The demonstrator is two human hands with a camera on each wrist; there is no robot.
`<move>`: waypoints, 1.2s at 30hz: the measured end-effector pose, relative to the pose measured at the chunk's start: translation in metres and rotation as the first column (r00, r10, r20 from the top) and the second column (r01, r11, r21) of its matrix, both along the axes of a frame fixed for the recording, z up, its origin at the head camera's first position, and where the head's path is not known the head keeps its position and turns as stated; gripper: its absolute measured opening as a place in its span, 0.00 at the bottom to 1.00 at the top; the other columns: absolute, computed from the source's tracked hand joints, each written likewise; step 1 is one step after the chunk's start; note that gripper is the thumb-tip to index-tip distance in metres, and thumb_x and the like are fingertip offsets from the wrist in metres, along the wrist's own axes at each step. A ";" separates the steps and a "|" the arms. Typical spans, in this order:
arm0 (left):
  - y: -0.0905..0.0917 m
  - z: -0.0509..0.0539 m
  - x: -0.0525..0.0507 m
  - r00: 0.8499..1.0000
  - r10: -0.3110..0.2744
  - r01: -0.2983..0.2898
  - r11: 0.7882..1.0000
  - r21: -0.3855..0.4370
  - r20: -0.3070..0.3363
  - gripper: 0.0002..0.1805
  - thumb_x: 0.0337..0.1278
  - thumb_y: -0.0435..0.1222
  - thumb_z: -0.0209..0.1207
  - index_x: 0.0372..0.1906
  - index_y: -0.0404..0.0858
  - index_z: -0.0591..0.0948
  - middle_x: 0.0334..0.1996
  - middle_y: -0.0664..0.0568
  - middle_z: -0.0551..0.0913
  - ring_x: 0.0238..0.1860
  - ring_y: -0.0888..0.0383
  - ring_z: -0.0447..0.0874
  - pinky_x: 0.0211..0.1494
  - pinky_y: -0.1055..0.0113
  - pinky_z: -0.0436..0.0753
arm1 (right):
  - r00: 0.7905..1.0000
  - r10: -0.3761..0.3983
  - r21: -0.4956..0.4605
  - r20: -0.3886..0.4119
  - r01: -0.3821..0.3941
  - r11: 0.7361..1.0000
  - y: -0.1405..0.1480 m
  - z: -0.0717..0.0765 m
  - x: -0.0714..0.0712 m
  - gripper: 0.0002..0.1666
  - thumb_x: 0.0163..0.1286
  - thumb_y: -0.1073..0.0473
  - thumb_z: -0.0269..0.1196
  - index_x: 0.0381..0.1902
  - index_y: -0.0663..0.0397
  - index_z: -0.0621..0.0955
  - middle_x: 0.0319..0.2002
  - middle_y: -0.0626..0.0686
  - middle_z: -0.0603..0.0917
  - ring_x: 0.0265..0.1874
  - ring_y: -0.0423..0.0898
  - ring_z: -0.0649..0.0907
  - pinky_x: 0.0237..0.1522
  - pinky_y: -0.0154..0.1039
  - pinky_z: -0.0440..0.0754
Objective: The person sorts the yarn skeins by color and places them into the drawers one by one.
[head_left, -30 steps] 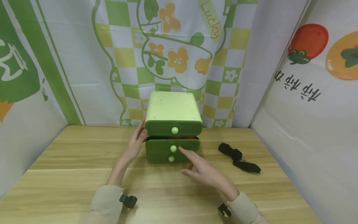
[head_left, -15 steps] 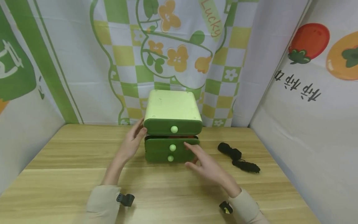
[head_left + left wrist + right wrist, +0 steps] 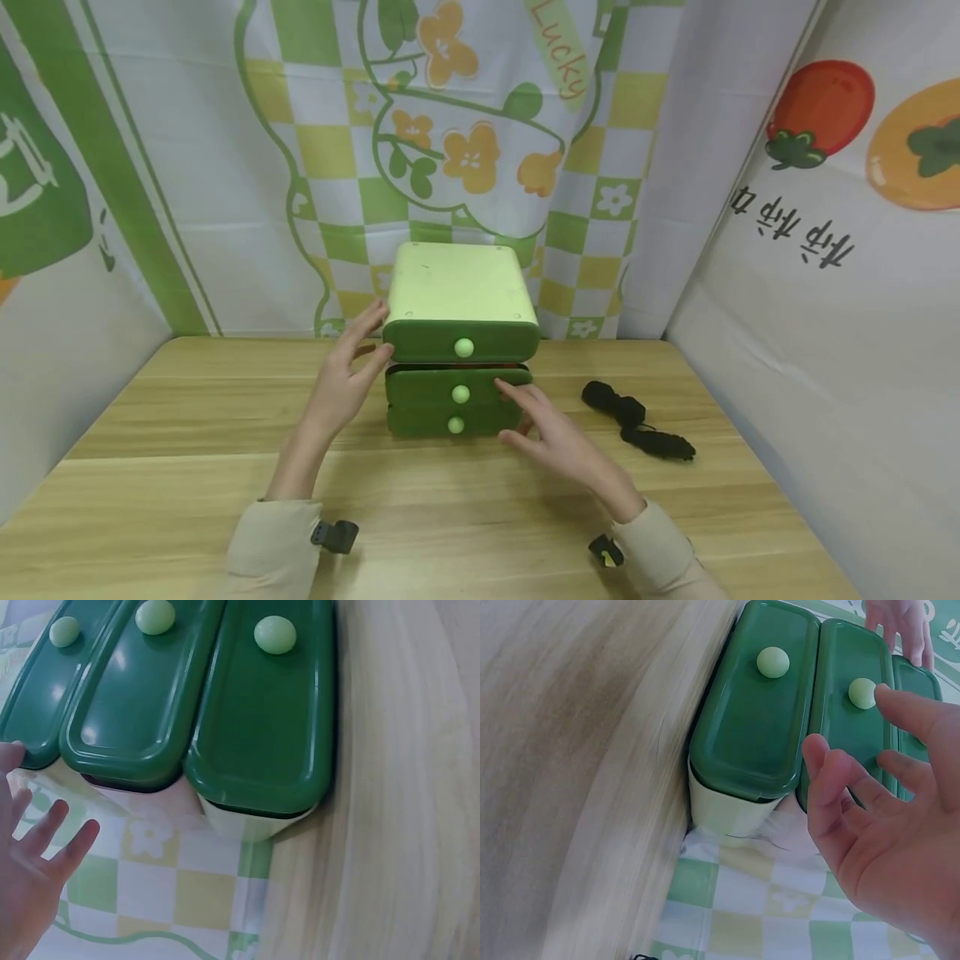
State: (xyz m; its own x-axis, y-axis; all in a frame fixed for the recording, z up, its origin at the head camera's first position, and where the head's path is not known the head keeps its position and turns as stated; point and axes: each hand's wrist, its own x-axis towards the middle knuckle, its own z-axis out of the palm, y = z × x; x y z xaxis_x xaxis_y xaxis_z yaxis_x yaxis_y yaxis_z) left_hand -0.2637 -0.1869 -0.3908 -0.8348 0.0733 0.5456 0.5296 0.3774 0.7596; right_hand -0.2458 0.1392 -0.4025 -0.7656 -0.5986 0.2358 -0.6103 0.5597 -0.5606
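A small light-green cabinet (image 3: 461, 283) with three dark green drawers stands at the back of the table. The middle drawer (image 3: 427, 387) juts out slightly, and a thin dark gap with some red shows above its front. At the cabinet's left side my left hand (image 3: 337, 383) has its fingers spread, the thumb at the corner of the top drawer (image 3: 427, 342). My right hand (image 3: 555, 442) is at the right part of the middle drawer's front, its index fingertip on or just before it; contact is hard to tell. The bottom drawer (image 3: 742, 720) also sits slightly proud. Neither hand holds anything.
A black bundled item (image 3: 637, 421), its kind unclear, lies on the wooden table (image 3: 450, 517) to the right of the cabinet. A patterned curtain (image 3: 330, 150) hangs close behind the cabinet. Printed cloth walls (image 3: 817, 350) border both sides.
My right hand has shifted right from beside the middle knob across the drawer front. The left fingers have lifted and spread away from the cabinet's side. The gap above the middle drawer looks slightly narrower.
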 end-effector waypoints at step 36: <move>0.002 0.008 0.005 0.999 0.017 -0.020 0.996 -0.083 -0.039 0.31 0.68 0.38 0.60 0.73 0.56 0.66 0.78 0.60 0.58 0.71 0.47 0.67 0.63 0.47 0.77 | 0.998 -0.031 0.017 0.053 0.031 0.999 -0.004 -0.006 -0.004 0.49 0.72 0.50 0.62 0.81 0.39 0.49 0.67 0.55 0.69 0.37 0.40 0.79 0.32 0.31 0.79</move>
